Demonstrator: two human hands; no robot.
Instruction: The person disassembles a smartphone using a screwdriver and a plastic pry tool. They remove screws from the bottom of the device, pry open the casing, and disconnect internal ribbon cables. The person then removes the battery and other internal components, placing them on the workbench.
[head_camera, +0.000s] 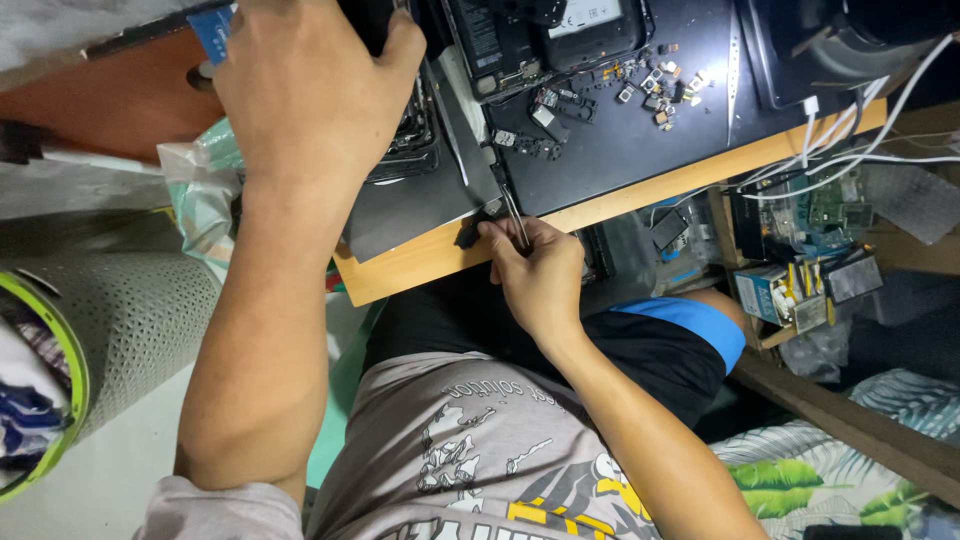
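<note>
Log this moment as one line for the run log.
left hand: gripping opened device | right hand: holding tweezers at desk edge | black work mat: small loose parts

The left hand (305, 85) reaches far forward, its bare forearm stretched long up the frame, back of the hand toward the camera, fingers curled over and closed at the top, thumb (400, 45) spread to the side. The right hand (535, 275) sits nearer the body, elbow bent, wrist cocked, fingers pinched together in a tight grip, knuckles facing up.
</note>
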